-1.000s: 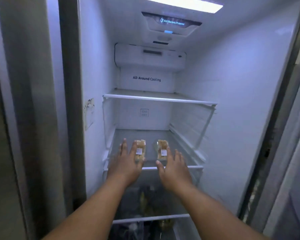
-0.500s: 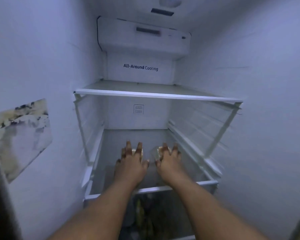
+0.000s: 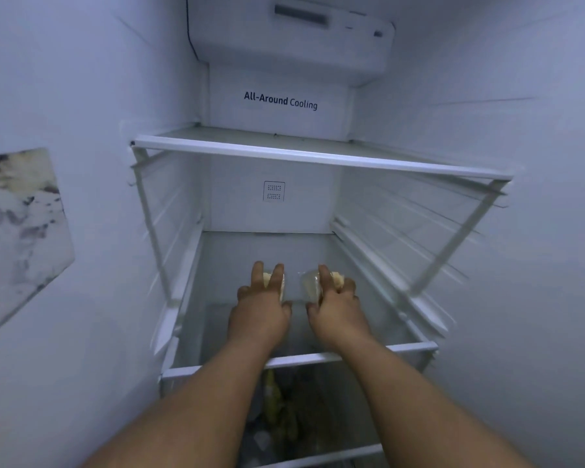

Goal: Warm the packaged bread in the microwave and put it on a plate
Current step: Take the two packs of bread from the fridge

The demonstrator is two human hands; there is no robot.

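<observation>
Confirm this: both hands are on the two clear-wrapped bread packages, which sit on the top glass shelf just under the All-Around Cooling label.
Not quite. The head view shows the left hand and right hand on the two clear-wrapped bread packages, but they sit on the lower glass shelf, not the top glass shelf under the All-Around Cooling label, which holds nothing visible.

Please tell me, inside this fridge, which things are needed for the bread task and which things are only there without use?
For the job:
- left bread packet, under the left hand
- right bread packet, under the right hand

Just lying about:
- upper glass shelf, nothing visible on it
- worn sticker on the left wall
- dim yellowish items below the shelf, too dark to name
</observation>
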